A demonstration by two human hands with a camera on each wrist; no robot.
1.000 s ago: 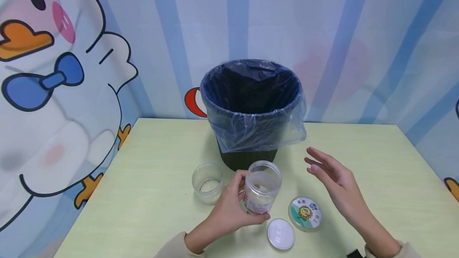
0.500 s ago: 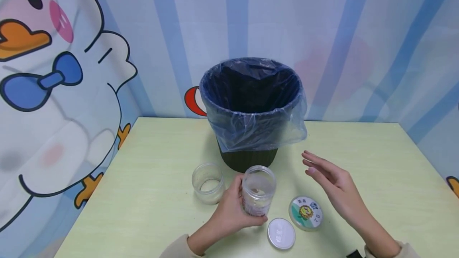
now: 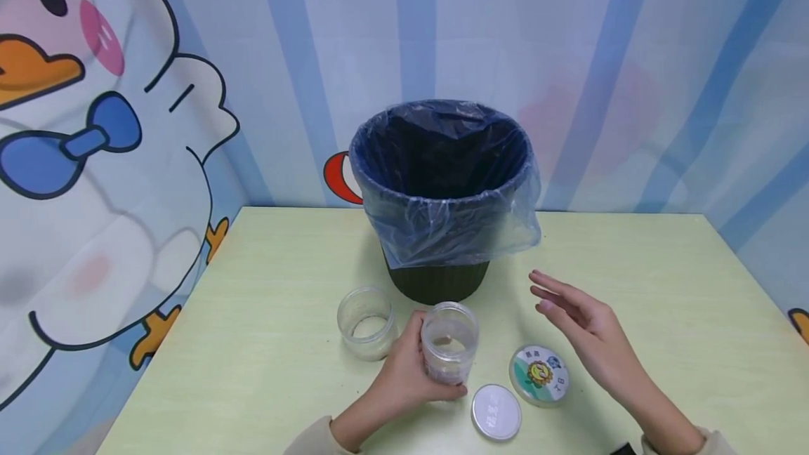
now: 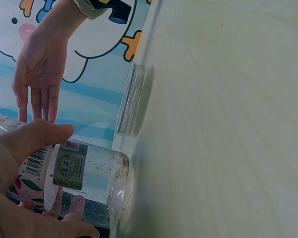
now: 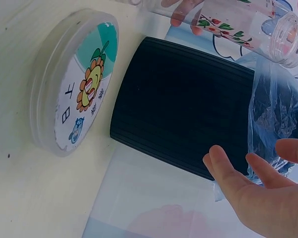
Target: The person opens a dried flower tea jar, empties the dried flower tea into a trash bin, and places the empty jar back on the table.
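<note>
My left hand (image 3: pixel 404 374) grips a lidless clear plastic jar (image 3: pixel 450 346) from the side, mouth upward. In the left wrist view this jar (image 4: pixel 92 171) has a printed label with a barcode, and small brown bits cling inside near its base. Whether the base touches the table cannot be told. A second clear jar (image 3: pixel 368 339), also lidless, stands to the left. My right hand (image 3: pixel 588 325) hovers on the right with loosely extended fingers, holding nothing. Below it lie a round lid with a sunflower picture (image 3: pixel 539 376) and a smaller white lid (image 3: pixel 496 412).
A black bin (image 3: pixel 436 281) stands on the table (image 3: pixel 284 265) behind the jars. Its blue plastic liner (image 3: pixel 436 230) is folded over the rim. A printed cartoon backdrop (image 3: pixel 480 34) closes off the back and left side.
My left hand has lowered the jar toward the table and slightly left, nearer to me. The right hand has drifted slightly left and down. Both lids and the other jar stay put.
</note>
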